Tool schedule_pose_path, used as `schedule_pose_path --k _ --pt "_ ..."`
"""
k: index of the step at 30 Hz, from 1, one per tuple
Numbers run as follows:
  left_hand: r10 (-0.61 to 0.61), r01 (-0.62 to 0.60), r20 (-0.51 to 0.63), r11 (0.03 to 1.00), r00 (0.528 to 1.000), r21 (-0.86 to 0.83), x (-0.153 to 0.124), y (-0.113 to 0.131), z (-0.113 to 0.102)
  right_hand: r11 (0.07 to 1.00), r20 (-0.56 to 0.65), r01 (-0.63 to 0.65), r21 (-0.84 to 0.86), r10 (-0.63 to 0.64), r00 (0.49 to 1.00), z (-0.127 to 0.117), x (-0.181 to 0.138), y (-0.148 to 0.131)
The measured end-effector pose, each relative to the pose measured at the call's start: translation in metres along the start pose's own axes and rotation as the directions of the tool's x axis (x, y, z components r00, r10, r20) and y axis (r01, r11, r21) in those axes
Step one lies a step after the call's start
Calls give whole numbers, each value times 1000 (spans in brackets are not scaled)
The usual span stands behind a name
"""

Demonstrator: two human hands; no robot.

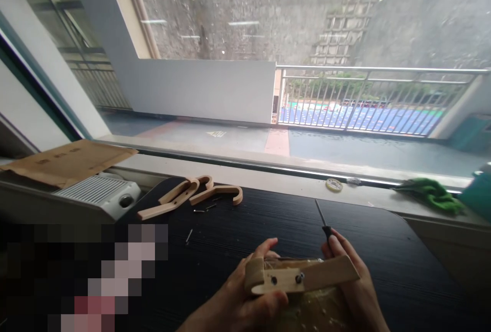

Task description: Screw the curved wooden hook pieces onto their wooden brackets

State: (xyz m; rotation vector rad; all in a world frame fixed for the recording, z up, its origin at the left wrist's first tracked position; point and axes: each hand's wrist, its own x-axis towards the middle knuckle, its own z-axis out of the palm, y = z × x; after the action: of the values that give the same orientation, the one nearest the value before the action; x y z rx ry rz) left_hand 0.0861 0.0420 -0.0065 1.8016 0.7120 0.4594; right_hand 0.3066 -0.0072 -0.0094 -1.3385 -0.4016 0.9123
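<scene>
My left hand is closed around the curled end of a pale wooden hook. Two dark holes show in the hook's flat part, and a screw stands in the right one. Behind and under the hook is a brownish, shiny object that looks wrapped in clear tape; its kind is unclear. In my right hand is a screwdriver with a dark handle, its shaft pointing up and away from the hook. The hook's straight end lies against that hand.
More wooden hooks lie at the table's back left, with several loose screws nearby. A tape roll and green cloth rest on the windowsill. Brown cardboard covers a grey device at left. The lower left is pixelated.
</scene>
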Motion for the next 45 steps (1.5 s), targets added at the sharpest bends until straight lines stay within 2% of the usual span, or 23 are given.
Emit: schedule_pose_path --k 2,4,6,8,11,14,15,19,23,26,30,32,33,35,37,40,42,45 --pt "24 -25 -8 993 1000 -119 2 21 -3 994 31 107 28 -107 994 8 -6 -21" --pt "183 -191 -73 973 981 -129 2 46 -7 973 39 216 76 -219 975 15 -13 -47" --pt "324 -331 -145 943 935 -28 0 69 -10 941 48 312 131 -320 946 19 -21 -71" --pt "416 -406 -167 909 894 88 -3 83 -12 920 64 355 167 -370 927 20 -30 -87" --pt "476 -453 -178 878 861 157 -5 84 -10 914 77 370 166 -386 919 20 -42 -91" --pt "416 -415 -290 907 862 70 -8 76 -7 894 75 404 194 -424 903 21 -50 -82" --pt "383 -397 -292 918 876 12 -9 74 -6 888 74 413 201 -434 898 21 -52 -79" --pt "286 -319 -174 924 942 -210 -17 79 1 876 89 460 146 -474 876 24 -55 -77" --pt "153 -212 -218 937 964 -279 -18 84 12 900 173 432 50 -434 884 20 -49 -81" --pt "-27 -50 -226 943 974 -328 -15 69 16 902 194 428 -60 -410 891 5 -39 -83" --pt "-141 96 -201 971 969 -218 -17 36 2 865 187 444 -234 -408 893 -25 -29 -94" --pt "-145 110 -160 972 977 -209 -20 28 -11 774 275 510 -375 -432 859 -32 -31 -106" --pt "-137 102 -190 978 972 -183 -21 29 -18 708 334 559 -431 -451 828 -32 -34 -113" --pt "-24 33 -302 999 953 24 -19 39 -30 561 455 670 -487 -491 743 -24 -40 -127" --pt "87 -27 -243 971 966 238 -10 57 -36 474 547 721 -506 -470 692 -8 -46 -139" --pt "68 -45 -42 914 997 404 6 81 -34 426 661 756 -496 -380 647 20 -51 -147" --pt "26 -39 34 884 999 465 14 88 -28 427 700 766 -480 -339 628 35 -51 -145" --pt "50 -22 -36 841 998 541 18 84 -19 354 693 795 -493 -392 605 49 -48 -132"
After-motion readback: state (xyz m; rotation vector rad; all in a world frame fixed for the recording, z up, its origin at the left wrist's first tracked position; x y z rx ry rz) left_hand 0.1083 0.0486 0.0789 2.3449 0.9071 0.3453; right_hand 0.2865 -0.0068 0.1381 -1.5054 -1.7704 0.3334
